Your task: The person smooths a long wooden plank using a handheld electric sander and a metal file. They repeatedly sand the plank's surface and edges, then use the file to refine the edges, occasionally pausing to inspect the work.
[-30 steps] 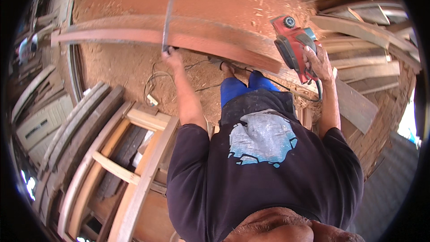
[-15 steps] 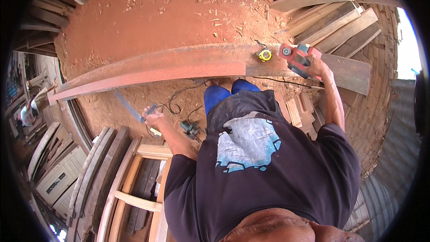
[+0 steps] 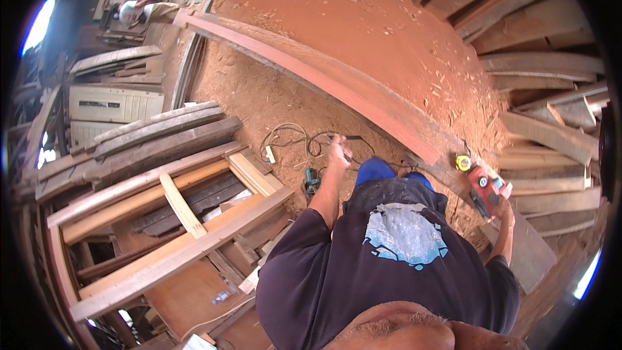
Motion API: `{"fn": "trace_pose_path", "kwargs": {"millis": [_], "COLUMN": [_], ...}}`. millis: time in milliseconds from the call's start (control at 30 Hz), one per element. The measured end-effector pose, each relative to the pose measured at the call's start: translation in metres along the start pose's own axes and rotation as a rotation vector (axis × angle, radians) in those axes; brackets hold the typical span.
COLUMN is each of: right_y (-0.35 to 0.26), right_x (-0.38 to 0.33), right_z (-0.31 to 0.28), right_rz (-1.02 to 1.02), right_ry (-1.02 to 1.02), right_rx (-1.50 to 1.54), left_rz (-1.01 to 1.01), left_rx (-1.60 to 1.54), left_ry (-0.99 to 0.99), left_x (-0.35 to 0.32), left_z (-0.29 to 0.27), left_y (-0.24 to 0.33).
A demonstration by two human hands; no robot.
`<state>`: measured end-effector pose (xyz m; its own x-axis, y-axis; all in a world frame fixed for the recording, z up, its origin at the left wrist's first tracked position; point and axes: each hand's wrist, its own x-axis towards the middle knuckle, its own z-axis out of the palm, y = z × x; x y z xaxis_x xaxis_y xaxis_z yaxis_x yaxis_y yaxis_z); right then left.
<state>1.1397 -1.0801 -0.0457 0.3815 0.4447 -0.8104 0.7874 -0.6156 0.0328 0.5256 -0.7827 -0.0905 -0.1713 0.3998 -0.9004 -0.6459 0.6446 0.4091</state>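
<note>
My right hand [image 3: 505, 212] is closed round the handle of a red and black electric planer [image 3: 482, 189], which rests on the near right end of a long wooden beam. Beside the planer on that beam lies a yellow tape measure [image 3: 462, 163]. A reddish length of timber [image 3: 311, 74] runs along the long beam, away to the upper left. My left hand [image 3: 337, 151], in front of my body, is closed on a try square [image 3: 354, 137]; its blade looks short and dark from this angle, and the fingers cover part of it.
A green power tool [image 3: 311, 183] and a looped cable [image 3: 285, 128] lie on the dusty ground by my left arm. A wooden frame [image 3: 181, 259] stands at the left, near stacked boards [image 3: 149, 136]. More planks [image 3: 551, 136] fill the right side. Another person [image 3: 133, 14] is far left.
The whole view has turned, so the beam now slants down to the right. My left hand has drawn the square closer to my body; my right hand stays on the planer.
</note>
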Motion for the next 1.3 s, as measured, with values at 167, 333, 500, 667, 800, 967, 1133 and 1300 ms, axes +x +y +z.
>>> {"fn": "trace_pose_path", "kwargs": {"millis": [167,333,500,667,800,967,1133,1300], "right_y": [-0.128,-0.313,-0.389,-0.409,-0.393,-0.386,-0.389,-0.390], "right_x": [-0.020,-0.025,-0.005,-0.006,0.011,-0.043,-0.123,-0.179], "right_z": [-0.090,-0.092,-0.042,-0.047,-0.053,-0.063,-0.059,-0.062], "right_rz": [-0.303,-0.613,-0.529,-0.465,-0.578,-0.758,-0.934,-0.949], "right_ry": [0.270,0.145,0.162,0.133,0.201,-0.286,-0.513,-0.357], "right_rx": [0.006,0.044,-0.112,-0.151,-0.162,0.249,0.529,0.438], "left_rz": [-0.065,-0.063,0.111,0.144,0.095,0.117,0.206,0.334], "left_rx": [0.079,0.023,0.017,-0.029,-0.081,-0.082,-0.270,-0.374], "left_ry": [-0.150,-0.192,-0.113,-0.089,-0.144,-0.439,-0.671,-0.624], "left_x": [-0.019,-0.032,-0.038,-0.036,-0.040,-0.082,-0.101,-0.124], "left_z": [-0.008,-0.026,-0.094,-0.159,-0.140,-0.089,-0.040,-0.015], "left_y": [-0.045,-0.067,-0.074,-0.083,-0.081,-0.064,-0.068,-0.066]}}
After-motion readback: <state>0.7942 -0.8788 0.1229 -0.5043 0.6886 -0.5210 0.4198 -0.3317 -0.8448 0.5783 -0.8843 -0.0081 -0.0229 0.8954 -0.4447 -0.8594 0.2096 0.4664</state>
